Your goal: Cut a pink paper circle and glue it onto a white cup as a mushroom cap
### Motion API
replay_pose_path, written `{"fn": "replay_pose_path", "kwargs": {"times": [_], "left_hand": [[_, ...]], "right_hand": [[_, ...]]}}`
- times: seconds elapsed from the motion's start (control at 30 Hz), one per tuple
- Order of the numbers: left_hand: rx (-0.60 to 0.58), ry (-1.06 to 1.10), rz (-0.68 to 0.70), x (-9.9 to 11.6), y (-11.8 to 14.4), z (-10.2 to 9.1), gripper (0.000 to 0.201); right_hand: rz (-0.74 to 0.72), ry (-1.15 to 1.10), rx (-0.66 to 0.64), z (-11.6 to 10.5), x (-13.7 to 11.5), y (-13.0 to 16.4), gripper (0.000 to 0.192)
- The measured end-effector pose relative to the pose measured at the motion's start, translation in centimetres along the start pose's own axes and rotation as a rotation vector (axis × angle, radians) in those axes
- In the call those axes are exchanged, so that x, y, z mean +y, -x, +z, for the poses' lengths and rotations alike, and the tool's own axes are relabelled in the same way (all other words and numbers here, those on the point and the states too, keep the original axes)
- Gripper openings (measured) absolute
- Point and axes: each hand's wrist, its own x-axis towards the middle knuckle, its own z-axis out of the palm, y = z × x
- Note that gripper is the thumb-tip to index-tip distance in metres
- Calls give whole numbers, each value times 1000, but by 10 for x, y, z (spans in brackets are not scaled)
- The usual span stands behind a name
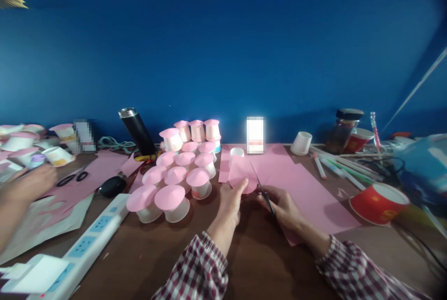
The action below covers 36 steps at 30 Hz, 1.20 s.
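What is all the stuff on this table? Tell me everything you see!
pink-topped cups: more than a dozen, clear with pink paper tops, centre left
pink paper sheet: one, pink, under the hands
white cup: one, upside down, by the wall
red cups: two, red, right side
jar: one, dark lid, back right
pens: several, mixed colours, right
black bottle: one, leaning, back
power strip: one, white, front left
black scissors: one, left
other person's hand: one, far left
left hand: holds pink paper circle
right hand: holds scissors
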Motion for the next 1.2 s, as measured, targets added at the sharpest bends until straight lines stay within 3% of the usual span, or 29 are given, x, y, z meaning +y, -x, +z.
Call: {"fn": "replay_pose_path", "kwargs": {"times": [0.8, 1.2], "left_hand": [[1, 46, 25, -1, -1, -2, 35], [51, 69, 2, 1, -2, -2, 23]], "right_hand": [[4, 43, 1, 0, 7, -1, 40], [-8, 88, -11, 0, 4, -1, 38]]}}
